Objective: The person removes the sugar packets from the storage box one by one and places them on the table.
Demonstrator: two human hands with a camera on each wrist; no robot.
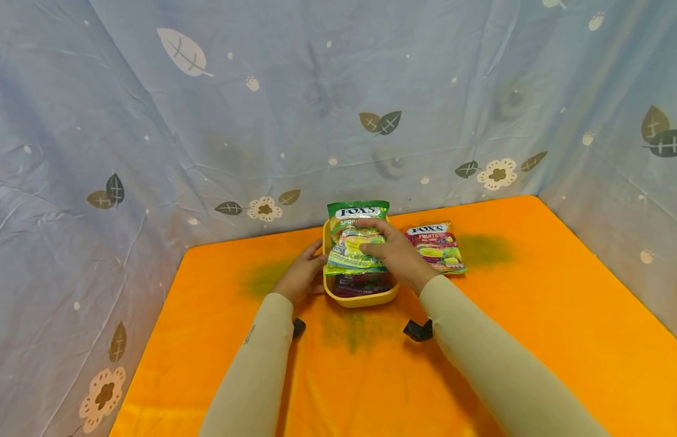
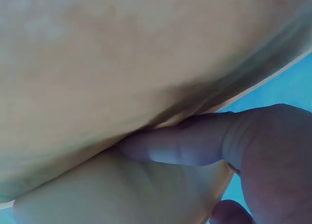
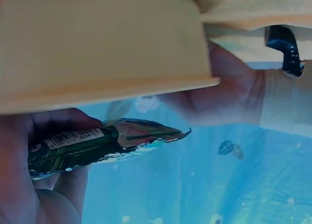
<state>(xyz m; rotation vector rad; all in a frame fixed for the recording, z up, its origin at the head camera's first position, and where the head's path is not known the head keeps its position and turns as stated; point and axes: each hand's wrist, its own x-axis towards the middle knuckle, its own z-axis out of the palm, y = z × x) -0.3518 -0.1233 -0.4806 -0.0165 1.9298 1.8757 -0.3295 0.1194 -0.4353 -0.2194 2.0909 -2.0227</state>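
Note:
In the head view my right hand point(image 1: 395, 252) pinches a green bag of Fox's candy point(image 1: 351, 261) between thumb and fingers, over a yellow plastic basket point(image 1: 371, 301). The right wrist view shows the bag point(image 3: 78, 148) edge-on, with its barcode, clear of the basket rim point(image 3: 122, 93). Inside the basket lies a dark red candy bag point(image 1: 360, 284), partly covered by the green one. My left hand point(image 1: 299, 276) rests along the basket's left side. One straight digit point(image 2: 185, 141) presses against the basket wall point(image 2: 112, 190) in the left wrist view.
Right of the basket a red Fox's Fruits bag point(image 1: 433, 246) lies on the orange-covered table point(image 1: 513, 340). Patterned curtains point(image 1: 316, 121) rise behind the table and at both sides. A black wrist mount point(image 1: 418, 331) sticks out below my right forearm.

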